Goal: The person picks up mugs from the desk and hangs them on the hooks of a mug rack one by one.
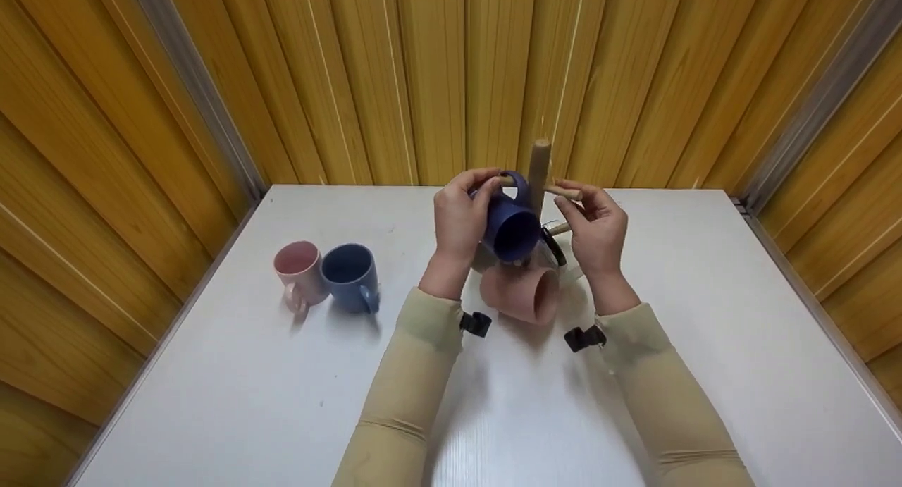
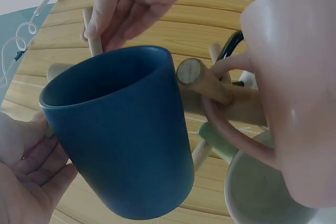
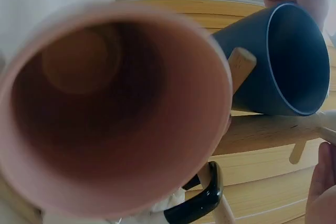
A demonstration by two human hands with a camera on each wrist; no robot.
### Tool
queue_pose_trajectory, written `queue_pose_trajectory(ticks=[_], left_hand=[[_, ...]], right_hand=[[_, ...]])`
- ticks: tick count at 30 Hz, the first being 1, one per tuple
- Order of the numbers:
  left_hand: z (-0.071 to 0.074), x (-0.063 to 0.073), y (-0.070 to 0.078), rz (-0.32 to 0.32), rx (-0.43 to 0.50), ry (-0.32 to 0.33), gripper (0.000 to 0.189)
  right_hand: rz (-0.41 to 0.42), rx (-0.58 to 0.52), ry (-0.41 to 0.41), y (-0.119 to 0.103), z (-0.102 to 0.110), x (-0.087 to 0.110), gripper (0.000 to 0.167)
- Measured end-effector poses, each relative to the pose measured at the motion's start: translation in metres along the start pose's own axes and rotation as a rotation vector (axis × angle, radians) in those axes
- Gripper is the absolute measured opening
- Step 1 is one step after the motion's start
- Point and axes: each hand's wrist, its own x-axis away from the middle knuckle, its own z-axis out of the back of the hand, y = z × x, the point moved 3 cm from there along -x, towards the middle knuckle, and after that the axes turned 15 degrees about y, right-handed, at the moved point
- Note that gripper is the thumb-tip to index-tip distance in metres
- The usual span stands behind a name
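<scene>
A dark blue mug hangs by its handle on an upper peg of a wooden mug tree, mouth tilted toward me. My left hand is beside this mug, thumb and fingertips pinching the tip of the peg that runs through the handle. On the other side of the post, my right hand pinches the opposite peg. Below hangs a pink mug, its handle looped over a lower peg in the left wrist view. The left palm is partly hidden behind the blue mug there.
On the table's left stand a second pink mug and a lighter blue mug, both upright. A black handle shows behind the tree's front mugs. A pale mug with a green handle hangs low. Ribbed wood-look panels enclose the table.
</scene>
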Motion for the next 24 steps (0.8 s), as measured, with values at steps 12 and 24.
queue_pose_trajectory(ticks=[12, 24], left_hand=[[-0.011, -0.030, -0.008, 0.177, -0.065, -0.142, 0.020], [-0.024, -0.041, -0.009, 0.188, -0.112, -0.151, 0.018]], right_hand=[[0.500, 0.090, -0.096, -0.018, -0.009, 0.026, 0.027], [0.575, 0.100, -0.185, -0.018, -0.024, 0.030, 0.033]])
